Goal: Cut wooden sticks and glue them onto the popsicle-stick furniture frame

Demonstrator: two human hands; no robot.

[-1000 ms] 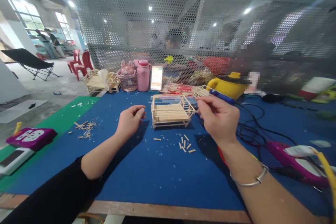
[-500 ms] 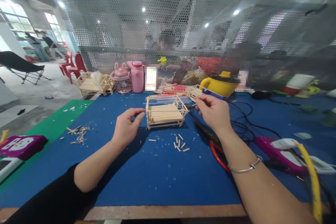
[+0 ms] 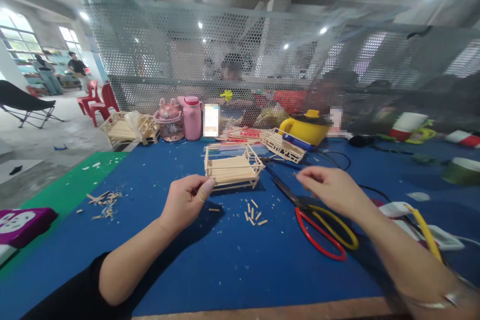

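Note:
A small model bed [image 3: 233, 169] made of pale wooden sticks stands on the blue tabletop. My left hand [image 3: 187, 199] pinches its front left corner between thumb and fingers. My right hand [image 3: 330, 190] is off to the right, apart from the model, with thumb and fingertips closed together; anything between them is too small to make out. Beneath and beside that hand lie large scissors [image 3: 304, 206] with one red and one yellow handle. Short cut stick pieces [image 3: 258, 215] are scattered in front of the model.
Behind stand another stick model [image 3: 129, 129], a pink jug [image 3: 192, 119], a flat stick frame [image 3: 281, 146] and a yellow pot [image 3: 305, 130]. A pile of stick scraps [image 3: 107, 204] lies left. Power strips flank the table, and a perforated screen [image 3: 172, 55] closes its back.
My right hand has moved right, away from the model bed and the cables, uncovering the scissors. My left hand has shifted to the model's lower front corner. The camera view has tilted slightly.

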